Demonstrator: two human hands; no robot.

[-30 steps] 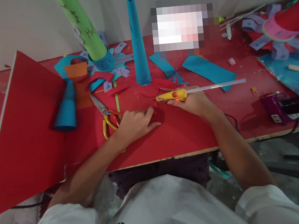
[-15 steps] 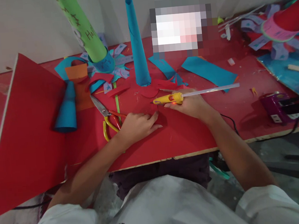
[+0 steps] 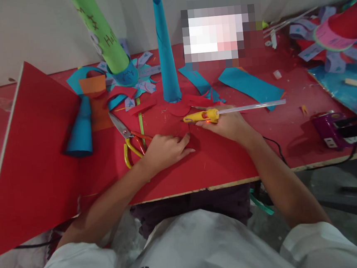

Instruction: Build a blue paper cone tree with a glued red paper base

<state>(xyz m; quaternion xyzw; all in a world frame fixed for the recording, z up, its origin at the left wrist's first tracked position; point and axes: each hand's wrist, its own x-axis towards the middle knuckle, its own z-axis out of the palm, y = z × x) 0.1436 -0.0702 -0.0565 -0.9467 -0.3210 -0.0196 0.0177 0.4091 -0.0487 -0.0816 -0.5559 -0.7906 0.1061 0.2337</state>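
Right hand: closed around the glue gun's (image 3: 200, 116) body, right hand (image 3: 232, 123) steering the nozzle (image 3: 181, 120) left, over the surface (image 3: 224, 159).
Left hand: parted thumb and finger, nothing visible between; your left hand (image 3: 166, 151) sits near that nozzle, so a drip could burn it.
Cone: upright on red paper (image 3: 178, 108); one bump might topple your cone (image 3: 168, 64).
Scissors: beside your left hand; a sweep could knock the scissors (image 3: 125, 133).
Cord: past your right forearm; snagging the cord (image 3: 276, 148) might jerk your aim.

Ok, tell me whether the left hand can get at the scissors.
Probably yes: the left hand looks empty and the scissors lie right beside it, blades uncovered. It would likely need to draw back, since it seems to hide part of the handles.
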